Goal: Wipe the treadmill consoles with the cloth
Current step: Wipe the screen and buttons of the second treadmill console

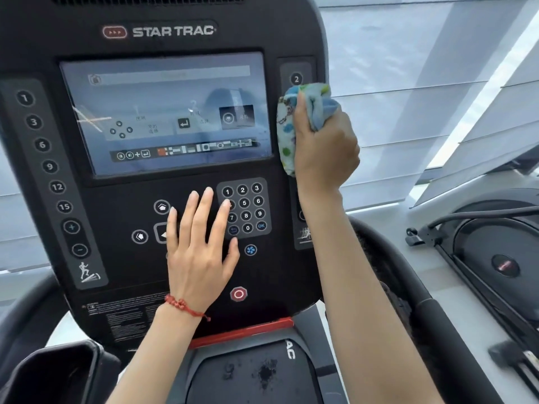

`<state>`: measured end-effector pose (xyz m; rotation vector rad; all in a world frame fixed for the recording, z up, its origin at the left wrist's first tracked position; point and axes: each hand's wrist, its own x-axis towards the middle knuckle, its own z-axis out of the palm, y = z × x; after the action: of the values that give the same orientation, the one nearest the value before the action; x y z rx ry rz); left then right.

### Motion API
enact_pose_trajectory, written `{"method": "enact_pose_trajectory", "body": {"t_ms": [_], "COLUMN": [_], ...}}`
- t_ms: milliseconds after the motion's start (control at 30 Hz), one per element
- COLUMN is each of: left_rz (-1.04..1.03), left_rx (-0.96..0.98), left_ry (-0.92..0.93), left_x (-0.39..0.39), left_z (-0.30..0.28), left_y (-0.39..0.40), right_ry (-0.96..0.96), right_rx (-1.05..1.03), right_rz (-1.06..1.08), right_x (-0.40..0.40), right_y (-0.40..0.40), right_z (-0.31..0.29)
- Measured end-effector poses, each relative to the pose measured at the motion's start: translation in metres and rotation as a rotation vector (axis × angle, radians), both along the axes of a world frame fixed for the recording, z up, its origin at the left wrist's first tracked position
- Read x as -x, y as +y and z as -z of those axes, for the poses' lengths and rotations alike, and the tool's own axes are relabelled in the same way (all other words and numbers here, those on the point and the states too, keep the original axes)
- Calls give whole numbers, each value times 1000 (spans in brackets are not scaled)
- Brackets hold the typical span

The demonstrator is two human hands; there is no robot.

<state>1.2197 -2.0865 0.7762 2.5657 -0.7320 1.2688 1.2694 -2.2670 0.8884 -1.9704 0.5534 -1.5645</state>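
While the left hand [201,246] lies flat on the lower button area, fingers [204,211] spread apart and touching the keypad [245,209] edge, it seems to just brace the console [163,188]; the right hand [323,144] is higher up, fingers clamped around the bunched spotted cloth [291,121], pressed on the right-hand button strip beside the screen [166,112] — so I'd say the wipe of this console is mid-way; next move probably calls for dragging the cloth down that strip, light pressure so no buttons trigger.

Black treadmill console [87,39], left hand [198,258] flat on its keypad [244,209], cloth [287,132] against right edge
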Motion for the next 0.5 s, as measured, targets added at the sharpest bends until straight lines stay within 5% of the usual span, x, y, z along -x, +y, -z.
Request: {"method": "enact_pose_trajectory", "body": {"t_ms": [300,500], "left_rz": [-9,86], "left_rx": [-1,-21], "left_ry": [39,99], "left_x": [7,23], "left_z": [3,9], "left_y": [-1,3], "right_ry": [85,343], "right_rx": [5,-122], "right_rz": [-39,-44], "right_x": [53,99], "right_y": [9,15], "right_z": [68,92]}}
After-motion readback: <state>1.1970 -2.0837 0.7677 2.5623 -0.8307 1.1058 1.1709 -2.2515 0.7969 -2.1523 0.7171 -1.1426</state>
